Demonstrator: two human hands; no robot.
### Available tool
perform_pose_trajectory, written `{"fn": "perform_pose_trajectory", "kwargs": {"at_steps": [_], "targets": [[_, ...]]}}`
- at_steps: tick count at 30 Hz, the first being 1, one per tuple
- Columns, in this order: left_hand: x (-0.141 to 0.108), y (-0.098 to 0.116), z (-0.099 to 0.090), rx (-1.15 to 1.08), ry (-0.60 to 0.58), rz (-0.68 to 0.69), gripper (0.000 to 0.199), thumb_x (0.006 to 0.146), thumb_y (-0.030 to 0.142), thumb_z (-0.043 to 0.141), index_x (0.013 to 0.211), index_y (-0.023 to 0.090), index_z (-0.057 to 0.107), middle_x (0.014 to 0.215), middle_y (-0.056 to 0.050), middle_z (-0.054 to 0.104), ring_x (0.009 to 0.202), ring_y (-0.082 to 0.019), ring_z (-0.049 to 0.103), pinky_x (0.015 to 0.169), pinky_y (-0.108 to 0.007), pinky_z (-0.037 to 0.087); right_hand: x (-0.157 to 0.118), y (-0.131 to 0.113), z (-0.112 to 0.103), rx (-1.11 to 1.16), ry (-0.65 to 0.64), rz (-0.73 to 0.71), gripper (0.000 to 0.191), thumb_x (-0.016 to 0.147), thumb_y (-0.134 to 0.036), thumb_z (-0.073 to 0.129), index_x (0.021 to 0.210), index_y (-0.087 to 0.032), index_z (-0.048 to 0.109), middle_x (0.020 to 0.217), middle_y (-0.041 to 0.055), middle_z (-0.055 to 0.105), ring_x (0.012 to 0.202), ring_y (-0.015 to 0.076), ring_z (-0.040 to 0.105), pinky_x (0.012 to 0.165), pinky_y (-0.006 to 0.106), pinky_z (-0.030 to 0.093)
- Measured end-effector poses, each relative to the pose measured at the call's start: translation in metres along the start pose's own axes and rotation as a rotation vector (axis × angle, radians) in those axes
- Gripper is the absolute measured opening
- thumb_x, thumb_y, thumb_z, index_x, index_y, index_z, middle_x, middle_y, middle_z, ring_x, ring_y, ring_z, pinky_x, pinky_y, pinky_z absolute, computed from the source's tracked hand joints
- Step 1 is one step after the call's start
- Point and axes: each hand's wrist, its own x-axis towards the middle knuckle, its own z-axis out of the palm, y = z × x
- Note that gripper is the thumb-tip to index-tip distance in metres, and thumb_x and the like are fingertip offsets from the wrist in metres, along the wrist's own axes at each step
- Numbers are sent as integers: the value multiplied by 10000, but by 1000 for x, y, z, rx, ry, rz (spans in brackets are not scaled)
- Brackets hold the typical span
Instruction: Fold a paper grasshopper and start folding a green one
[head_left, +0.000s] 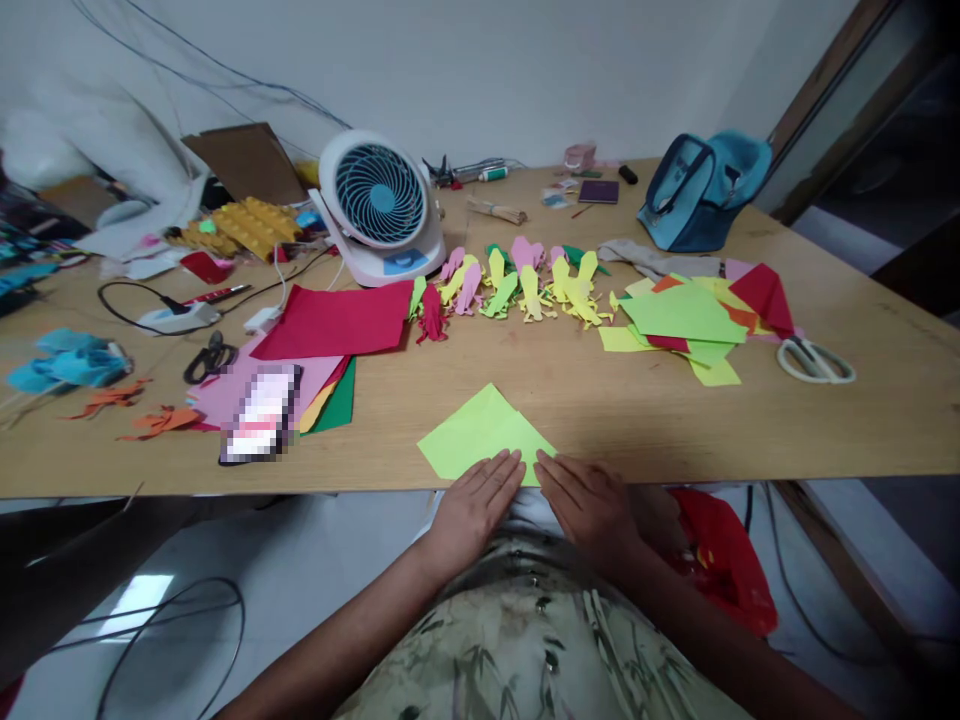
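A light green sheet of paper (480, 430), folded along at least one edge, lies at the front edge of the wooden table. My left hand (480, 500) rests flat on its lower middle, fingers stretched out side by side. On the paper's lower right edge, my right hand (589, 500) presses with extended fingertips. A narrow gap separates the two hands, and the paper's lowest part is partly hidden under them. Farther back stands a row of folded paper figures (530, 290) in yellow, pink, green and red.
Left of the paper are red paper (337, 320), a phone (262, 412), black-handled scissors (210, 358) and orange folded figures (161, 421). A white fan (381, 200) stands behind. On the right lie coloured sheets (682, 315), white-handled scissors (816, 360) and a blue bag (701, 190).
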Motion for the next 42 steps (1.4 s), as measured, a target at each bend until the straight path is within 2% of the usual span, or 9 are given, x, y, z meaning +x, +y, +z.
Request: {"fn": "perform_pose_trajectory", "kwargs": {"at_steps": [5,11,14,17,20,23,27,35,42], "targets": [[4,-4,-5,-33,119,41,376,1011,192,452,1370,127,543,1395,-110,615,1352,-202,529,1058,-354,478,5,7,-19,31,132,-69,264,967,-168,542,1166,-252,695,1230,25,732,972,200,673,853,408,407],[24,-13,-16,51,114,38,353,1033,244,441,1348,145,566,1369,-83,641,1286,-212,574,983,-356,472,19,22,-44,67,155,-182,290,957,-95,513,1141,-235,688,1200,34,744,1023,207,652,908,402,396],[47,-24,-22,95,97,103,349,1050,192,361,1314,133,582,1341,-103,656,1244,-188,593,977,-354,458,33,28,-46,-21,176,-130,267,942,-113,537,1137,-230,676,1202,57,739,990,233,638,899,423,389],[81,-33,-24,143,56,160,332,1047,182,352,1227,93,616,1260,-137,688,1147,-215,635,910,-370,472,57,29,-44,-153,93,-50,234,907,-107,574,1108,-174,674,1120,114,745,933,267,621,882,438,383],[112,-43,-24,176,-33,122,296,1042,170,357,1099,82,634,1102,-154,718,986,-211,669,828,-366,475,84,32,-39,-244,61,-9,158,877,-58,577,945,-160,676,938,114,743,806,258,593,827,420,379],[130,-59,-24,206,-51,105,283,1038,157,353,1077,88,625,1046,-142,717,951,-216,661,815,-372,462,106,44,-32,-282,93,-29,150,892,-54,562,882,-168,661,862,88,730,742,238,570,779,398,370],[133,-84,-24,202,-41,159,290,1042,153,336,1056,113,623,990,-108,724,941,-201,657,819,-360,445,121,66,-20,-262,161,-135,186,945,-81,516,950,-176,676,946,73,754,776,206,586,779,364,367],[117,-117,-25,227,89,159,295,1049,173,343,1060,142,635,997,-67,754,874,-164,673,834,-341,464,133,88,-5,-188,213,-188,232,989,-117,472,972,-189,692,1024,60,771,803,172,613,767,340,387],[112,-136,-30,118,98,118,274,1017,171,416,1123,172,668,1024,-63,767,918,-163,695,894,-354,485,130,100,-3,-106,196,-122,250,992,-124,460,997,-205,696,1046,57,773,838,167,642,762,342,403]]}}
